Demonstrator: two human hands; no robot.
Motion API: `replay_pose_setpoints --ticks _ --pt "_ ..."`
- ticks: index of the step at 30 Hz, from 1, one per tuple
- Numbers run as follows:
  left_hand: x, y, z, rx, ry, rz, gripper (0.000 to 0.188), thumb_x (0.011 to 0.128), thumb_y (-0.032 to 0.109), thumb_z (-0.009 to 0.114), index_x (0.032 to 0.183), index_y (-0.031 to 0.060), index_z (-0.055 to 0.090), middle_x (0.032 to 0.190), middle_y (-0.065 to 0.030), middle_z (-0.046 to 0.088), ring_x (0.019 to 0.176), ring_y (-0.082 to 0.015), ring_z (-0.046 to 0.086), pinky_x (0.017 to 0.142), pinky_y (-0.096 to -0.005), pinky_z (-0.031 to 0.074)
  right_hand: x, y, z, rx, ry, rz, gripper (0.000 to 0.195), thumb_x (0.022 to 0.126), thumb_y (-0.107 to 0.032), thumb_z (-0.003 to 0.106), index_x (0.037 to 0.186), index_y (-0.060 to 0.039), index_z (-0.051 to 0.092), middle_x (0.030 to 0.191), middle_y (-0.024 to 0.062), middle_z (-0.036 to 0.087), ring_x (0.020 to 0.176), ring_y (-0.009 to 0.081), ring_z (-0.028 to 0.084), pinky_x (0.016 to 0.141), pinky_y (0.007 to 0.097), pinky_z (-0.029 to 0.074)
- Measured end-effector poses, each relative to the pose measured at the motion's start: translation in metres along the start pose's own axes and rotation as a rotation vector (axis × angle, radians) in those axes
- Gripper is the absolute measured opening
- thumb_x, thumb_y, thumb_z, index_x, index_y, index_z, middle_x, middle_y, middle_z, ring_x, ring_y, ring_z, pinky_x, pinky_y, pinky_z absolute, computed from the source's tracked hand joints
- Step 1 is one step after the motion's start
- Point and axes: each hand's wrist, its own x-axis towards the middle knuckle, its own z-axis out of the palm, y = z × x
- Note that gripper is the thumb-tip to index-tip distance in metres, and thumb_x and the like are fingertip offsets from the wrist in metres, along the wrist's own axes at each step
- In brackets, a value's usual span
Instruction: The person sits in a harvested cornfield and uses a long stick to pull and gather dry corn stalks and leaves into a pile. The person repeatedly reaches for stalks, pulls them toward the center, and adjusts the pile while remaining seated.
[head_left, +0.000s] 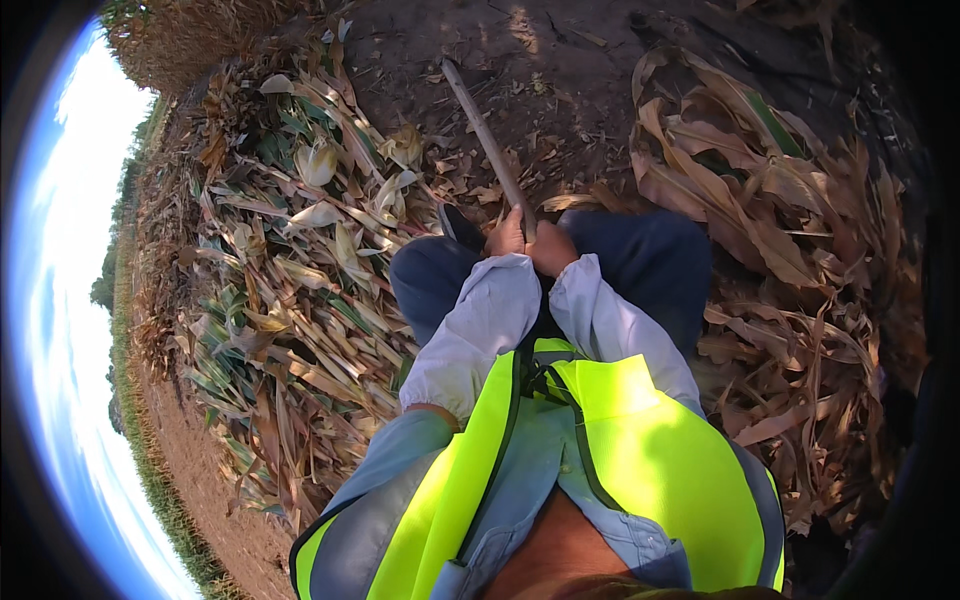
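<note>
A long wooden handle (484, 135) slants away from my lap, its far end resting near the bare soil. My left hand (508, 235) is wrapped around its near end. Against it, my right hand (553, 249) is closed around the same end, partly covered by the handle. At the handle's far tip is something small and dark, too unclear to name. Beside my left knee, a dark pointed object (459, 227) shows; whether it is a shoe or a blade I cannot tell. Both knees (645, 262) are bent, in dark trousers.
Cut maize stalks with husked ears (315, 247) lie heaped along my left side. Dry maize leaves (739, 172) are piled to the right. Dark soil (570, 67) with leaf scraps stretches ahead. Standing crop (150, 480) edges the field at far left.
</note>
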Motion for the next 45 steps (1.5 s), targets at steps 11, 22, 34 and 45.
replay_pose_setpoints --ticks 11,22,34,45 --pt "0.008 0.015 0.028 0.150 -0.350 -0.072 0.024 0.078 0.016 0.074 0.092 -0.0012 0.065 0.080 -0.0063 0.065 0.070 -0.0161 0.062 0.067 -0.0291 0.049 0.012 0.010 -0.008 0.239 0.092 -0.054 0.028 0.076 -0.012 0.063 0.095 0.0093 0.063 0.090 0.0244 0.068 0.088 0.0318 0.068 0.074 0.0367 0.052" --pt "-0.039 0.008 0.021 0.296 -0.226 0.261 0.035 0.070 0.015 0.074 0.095 -0.0046 0.061 0.081 -0.0095 0.065 0.068 -0.0178 0.062 0.063 -0.0316 0.050 -0.022 0.038 0.006 0.480 -0.060 -0.086 0.040 0.081 -0.019 0.071 0.112 0.0039 0.059 0.103 0.0130 0.067 0.095 0.0170 0.064 0.080 0.0303 0.050" --pt "-0.059 0.027 0.028 0.435 -0.096 0.367 0.045 0.069 0.018 0.073 0.104 -0.0062 0.059 0.083 -0.0139 0.067 0.073 -0.0206 0.065 0.068 -0.0343 0.052 -0.035 0.025 0.000 0.299 0.093 -0.129 0.043 0.079 -0.023 0.072 0.110 0.0047 0.060 0.099 0.0150 0.069 0.090 0.0184 0.066 0.081 0.0309 0.050" --pt "-0.018 -0.001 0.034 0.267 -0.105 0.161 0.025 0.076 0.017 0.068 0.089 -0.0034 0.061 0.073 -0.0111 0.065 0.062 -0.0194 0.063 0.058 -0.0317 0.051 -0.015 0.042 -0.003 0.406 -0.099 -0.010 0.034 0.081 -0.018 0.072 0.108 0.0003 0.062 0.091 0.0056 0.067 0.084 0.0159 0.065 0.073 0.0294 0.052"
